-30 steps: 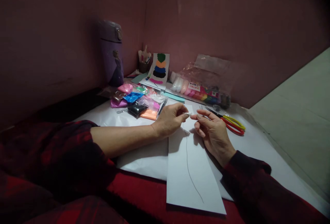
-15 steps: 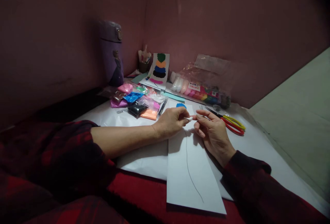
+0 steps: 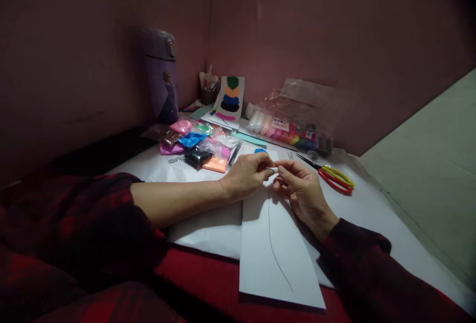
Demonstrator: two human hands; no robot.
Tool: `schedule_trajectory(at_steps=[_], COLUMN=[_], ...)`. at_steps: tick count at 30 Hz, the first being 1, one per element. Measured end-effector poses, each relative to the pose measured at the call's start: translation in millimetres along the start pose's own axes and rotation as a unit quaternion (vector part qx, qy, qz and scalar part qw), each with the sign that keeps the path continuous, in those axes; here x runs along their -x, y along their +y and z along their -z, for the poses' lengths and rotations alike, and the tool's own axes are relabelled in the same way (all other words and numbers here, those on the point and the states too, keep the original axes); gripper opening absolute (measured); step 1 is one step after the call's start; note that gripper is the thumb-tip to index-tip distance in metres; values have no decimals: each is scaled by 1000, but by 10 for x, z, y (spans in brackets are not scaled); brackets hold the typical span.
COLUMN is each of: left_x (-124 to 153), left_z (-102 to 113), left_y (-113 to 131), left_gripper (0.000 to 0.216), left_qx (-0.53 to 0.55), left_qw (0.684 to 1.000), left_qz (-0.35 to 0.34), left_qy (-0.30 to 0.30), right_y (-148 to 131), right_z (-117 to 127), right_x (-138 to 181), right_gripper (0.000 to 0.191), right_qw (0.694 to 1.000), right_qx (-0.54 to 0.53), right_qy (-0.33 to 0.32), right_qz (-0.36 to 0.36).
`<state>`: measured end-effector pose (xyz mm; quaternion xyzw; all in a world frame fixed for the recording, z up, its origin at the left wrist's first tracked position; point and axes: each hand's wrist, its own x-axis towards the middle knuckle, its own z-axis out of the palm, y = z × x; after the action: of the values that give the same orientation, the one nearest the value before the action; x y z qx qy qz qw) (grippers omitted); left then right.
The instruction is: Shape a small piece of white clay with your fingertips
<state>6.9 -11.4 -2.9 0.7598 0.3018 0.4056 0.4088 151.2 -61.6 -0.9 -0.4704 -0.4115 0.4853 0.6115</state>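
My left hand (image 3: 247,174) and my right hand (image 3: 302,190) meet over the top of a long white paper strip (image 3: 273,258) that carries a curved pencil line. Both pinch one small white lump of clay (image 3: 274,169) between their fingertips. A blue clay blob (image 3: 260,151) sits on the strip's far end, partly hidden behind my left fingers. Both forearms rest on the white sheet (image 3: 375,214) covering the table.
Scissors with red and yellow handles (image 3: 332,176) lie right of my hands. Several small packets of coloured clay (image 3: 197,144) lie at the left. A clear bag of clay sticks (image 3: 293,124), a card with coloured blobs (image 3: 230,96) and a purple bottle (image 3: 160,77) stand by the wall.
My right hand has shifted a little left and closer to the left hand, fingers curling more round the white lump. My left thumb lowered, uncovering the blue blob.
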Motion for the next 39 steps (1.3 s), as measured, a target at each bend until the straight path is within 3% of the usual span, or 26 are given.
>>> schedule_trajectory(at_steps=[39], left_x=[0], left_z=[7], left_y=[16], left_gripper=[12], left_qx=[8], left_qw=[1000], left_qz=[11], left_qy=[5], right_y=[49], right_z=[11], right_x=[4], right_gripper=[27], right_qw=[995], right_qx=[82], right_qy=[-41], right_qz=[38])
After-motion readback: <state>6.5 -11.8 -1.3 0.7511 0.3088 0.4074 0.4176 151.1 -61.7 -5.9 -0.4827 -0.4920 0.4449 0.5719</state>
